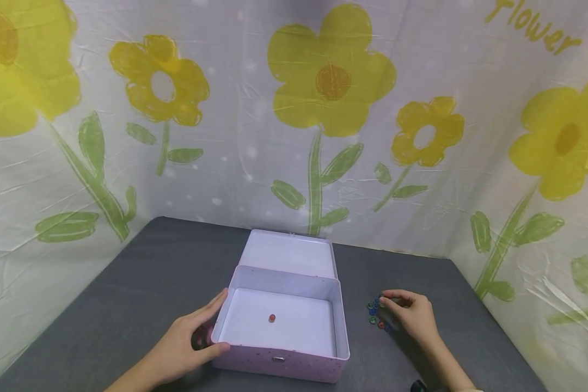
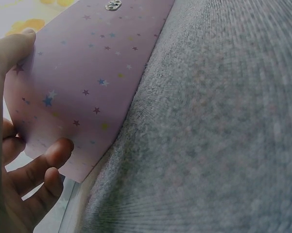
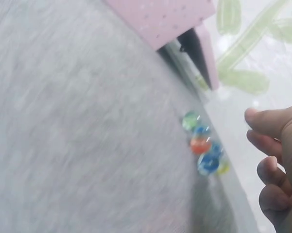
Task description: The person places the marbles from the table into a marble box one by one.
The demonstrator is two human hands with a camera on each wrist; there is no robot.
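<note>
A pink star-patterned tin box (image 1: 279,363) stands on the dark cloth, its lid (image 1: 289,252) tipped back and its inside white. One red marble (image 1: 271,317) lies on the box floor. My left hand (image 1: 183,340) grips the box's front left corner, thumb at the front rim and fingers along the left side. In the left wrist view, some of its fingers (image 2: 58,153) are bent beside the wall. To the right, my right hand (image 1: 414,316) hovers by several glass marbles (image 1: 373,320), thumb and forefinger tips close together. No marble shows between them.
A grey-black cloth (image 1: 142,294) covers the table, whose back edge meets a white curtain (image 1: 235,163) printed with yellow flowers. The loose marbles, blue, green and red, lie in a small cluster right of the box. The open lid extends behind the box.
</note>
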